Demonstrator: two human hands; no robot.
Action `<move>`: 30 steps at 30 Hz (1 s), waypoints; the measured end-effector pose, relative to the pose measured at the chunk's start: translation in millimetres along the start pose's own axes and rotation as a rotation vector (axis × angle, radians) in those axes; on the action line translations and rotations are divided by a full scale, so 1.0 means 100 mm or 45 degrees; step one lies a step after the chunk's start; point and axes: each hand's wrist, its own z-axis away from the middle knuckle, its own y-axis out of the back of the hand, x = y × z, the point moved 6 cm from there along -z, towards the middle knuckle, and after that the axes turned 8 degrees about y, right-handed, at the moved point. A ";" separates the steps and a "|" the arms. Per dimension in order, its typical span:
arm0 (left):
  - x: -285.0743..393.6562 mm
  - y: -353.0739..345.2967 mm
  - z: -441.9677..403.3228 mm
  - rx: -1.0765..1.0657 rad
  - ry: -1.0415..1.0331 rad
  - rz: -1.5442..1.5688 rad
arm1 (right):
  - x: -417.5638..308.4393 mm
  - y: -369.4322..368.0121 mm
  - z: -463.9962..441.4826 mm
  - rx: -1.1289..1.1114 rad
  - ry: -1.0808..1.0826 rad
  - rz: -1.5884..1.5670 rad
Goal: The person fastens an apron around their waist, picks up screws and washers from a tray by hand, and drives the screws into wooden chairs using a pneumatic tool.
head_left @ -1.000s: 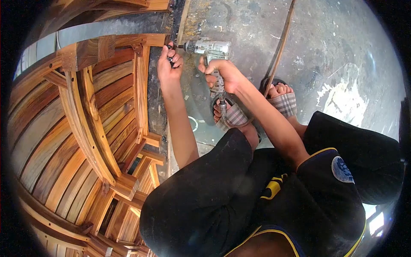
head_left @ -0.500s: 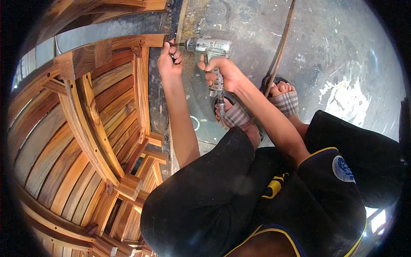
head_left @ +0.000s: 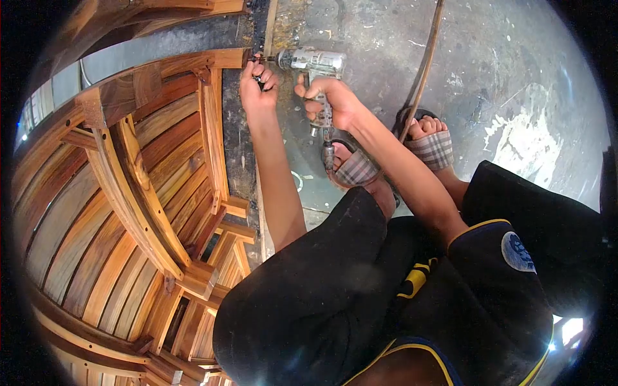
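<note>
My right hand (head_left: 331, 103) is wrapped round the grip of a silver air-powered driver (head_left: 318, 62), which lies level with its nose pointing left. A hose fitting hangs from the bottom of its grip. At the driver's tip my left hand (head_left: 259, 85) is closed on small black pieces (head_left: 259, 80), too small to name, beside the end of a wooden rail (head_left: 228, 58). The rail belongs to a slatted wooden chair frame (head_left: 119, 193) on the left. Where the driver's bit meets the wood is partly hidden by my left fingers.
A brown hose (head_left: 423, 74) runs down across the stained grey floor (head_left: 373, 38) to my sandalled feet (head_left: 430, 138). More wooden furniture (head_left: 109, 19) stands at the upper left, and further frames (head_left: 199, 321) at the lower left. My bent knees are close below.
The driver and my right hand have shifted slightly up and left in view. The wooden frame has also shifted a little. Both hands keep their holds.
</note>
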 end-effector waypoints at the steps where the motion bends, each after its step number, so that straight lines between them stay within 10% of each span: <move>1: 0.00 0.00 0.01 0.004 0.001 -0.002 | 0.01 -0.01 0.00 0.001 -0.001 -0.004; 30: 0.01 -0.02 -0.01 -0.071 0.083 0.035 | 0.03 0.04 -0.09 -0.076 0.020 -0.090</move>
